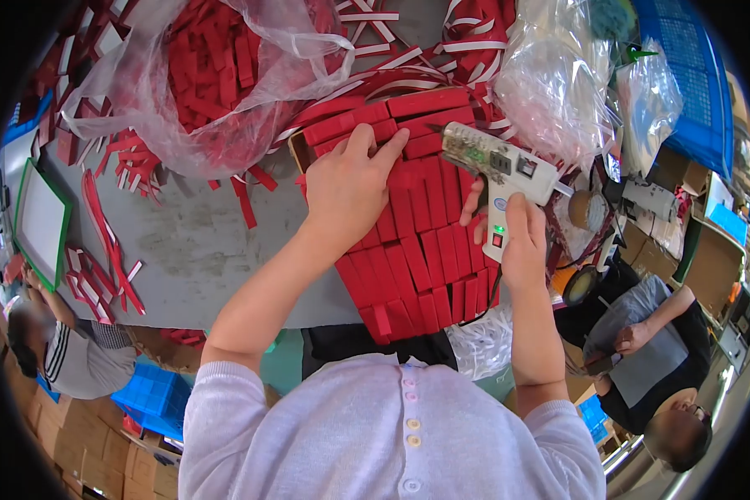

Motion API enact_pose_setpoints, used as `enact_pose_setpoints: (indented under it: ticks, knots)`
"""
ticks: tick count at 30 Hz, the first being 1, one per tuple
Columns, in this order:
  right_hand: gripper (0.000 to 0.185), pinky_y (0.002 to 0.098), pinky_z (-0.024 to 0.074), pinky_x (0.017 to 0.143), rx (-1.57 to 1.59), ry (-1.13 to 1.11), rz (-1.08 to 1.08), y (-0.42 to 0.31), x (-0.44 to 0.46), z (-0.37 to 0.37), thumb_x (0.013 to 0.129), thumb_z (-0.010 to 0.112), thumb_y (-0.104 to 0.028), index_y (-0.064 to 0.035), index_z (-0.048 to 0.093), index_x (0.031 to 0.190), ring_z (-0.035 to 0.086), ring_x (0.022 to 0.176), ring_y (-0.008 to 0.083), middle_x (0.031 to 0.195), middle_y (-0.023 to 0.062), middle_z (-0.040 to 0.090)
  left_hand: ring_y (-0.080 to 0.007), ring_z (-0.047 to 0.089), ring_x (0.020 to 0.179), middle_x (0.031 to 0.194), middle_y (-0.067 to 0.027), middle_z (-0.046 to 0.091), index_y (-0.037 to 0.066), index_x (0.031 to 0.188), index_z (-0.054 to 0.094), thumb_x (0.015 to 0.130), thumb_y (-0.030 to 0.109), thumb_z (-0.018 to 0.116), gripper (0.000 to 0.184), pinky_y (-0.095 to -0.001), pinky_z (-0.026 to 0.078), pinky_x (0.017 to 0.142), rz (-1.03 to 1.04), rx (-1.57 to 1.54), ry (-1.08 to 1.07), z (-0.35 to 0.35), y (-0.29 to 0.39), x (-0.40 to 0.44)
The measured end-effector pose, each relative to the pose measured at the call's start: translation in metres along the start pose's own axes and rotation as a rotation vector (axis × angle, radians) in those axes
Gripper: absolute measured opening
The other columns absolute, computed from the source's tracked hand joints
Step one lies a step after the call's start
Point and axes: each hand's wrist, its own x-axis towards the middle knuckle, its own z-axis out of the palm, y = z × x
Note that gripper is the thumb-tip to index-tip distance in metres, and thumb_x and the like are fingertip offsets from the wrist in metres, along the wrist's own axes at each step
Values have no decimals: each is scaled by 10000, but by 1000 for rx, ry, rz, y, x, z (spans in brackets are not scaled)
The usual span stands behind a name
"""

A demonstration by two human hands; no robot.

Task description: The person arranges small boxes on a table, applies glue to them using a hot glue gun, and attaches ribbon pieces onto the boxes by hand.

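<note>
My right hand (525,250) is wrapped round the handle of a white hot glue gun (517,164). Its dark nozzle points left over the red boxes, and a green light glows on the grip. My left hand (350,187) rests on the upper rows of the small red boxes (417,196), two fingers stretched apart; its other fingers are partly hidden. These boxes are packed tightly in rows, reaching from the worktable towards my body. A dark cable runs down from the gun across their right side.
A clear plastic bag (308,62) of red pieces lies beyond my left hand. Red-and-white strips (112,242) are scattered on the grey table (200,258). Clear plastic bags (550,75) and a blue crate (692,100) stand at right. One person sits at each side.
</note>
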Motion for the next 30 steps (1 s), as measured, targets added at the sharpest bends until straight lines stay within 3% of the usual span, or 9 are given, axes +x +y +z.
enact_pose_setpoints:
  ticks: [4,14,16,18,21,24,26,27,30]
  knots:
    - [465,211,416,504,-38,-26,112,8,3,-4,1000,351,-377,30,563,1074,587,660,123,809,60,613,-189,561,619,799,-48,461,159,1110,648,615,20,639,513,-324,451,486,-13,5,-15,0,0,0]
    - [339,245,406,513,-120,164,128,3,-3,-8,977,464,-297,17,588,948,514,590,86,693,38,564,-194,565,630,802,-55,462,150,1121,643,601,12,643,539,-323,455,492,-5,13,-5,0,0,0]
    - [249,309,447,551,-587,147,-49,4,-5,-1,942,518,-236,2,590,949,567,589,186,681,74,569,-195,567,636,802,-57,462,149,1124,641,598,10,644,543,-324,456,493,-3,17,-9,-1,1,0]
    - [303,380,472,603,-1026,134,-427,9,-5,7,783,650,-187,-24,578,1029,592,696,359,827,152,623,-197,569,643,801,-58,463,147,1127,640,596,9,646,548,-326,458,494,-3,25,-14,-2,1,0]
    - [388,393,476,615,-1255,95,-522,5,-6,8,733,670,-181,-14,565,1067,595,732,355,873,169,618,-197,572,655,800,-60,463,145,1129,638,592,6,646,555,-326,460,497,-6,38,-36,-3,2,0]
    - [339,347,475,638,-1135,87,-643,10,-10,-2,821,626,-202,6,564,1080,611,736,280,865,140,626,-194,567,654,800,-57,458,150,1123,640,587,6,646,555,-322,461,500,-22,0,-17,-5,3,-3]
    - [310,295,459,668,-171,90,-86,7,-24,-2,939,506,-227,37,559,1091,598,749,179,862,104,623,-191,561,655,800,-50,454,157,1118,642,598,16,639,538,-325,462,506,43,-63,-20,-7,5,-8]
    - [371,259,442,676,-22,125,-53,2,-22,4,1004,381,-255,63,561,1072,562,735,116,850,76,614,-191,561,655,800,-50,454,157,1118,642,598,16,639,538,-325,462,506,45,-66,-22,-6,5,-9]
    - [400,263,444,670,62,7,65,9,-20,-9,1005,373,-275,75,563,1046,563,720,131,834,85,613,-189,558,654,799,-44,452,164,1113,644,610,28,634,521,-329,462,512,58,-42,-80,-2,5,-13]
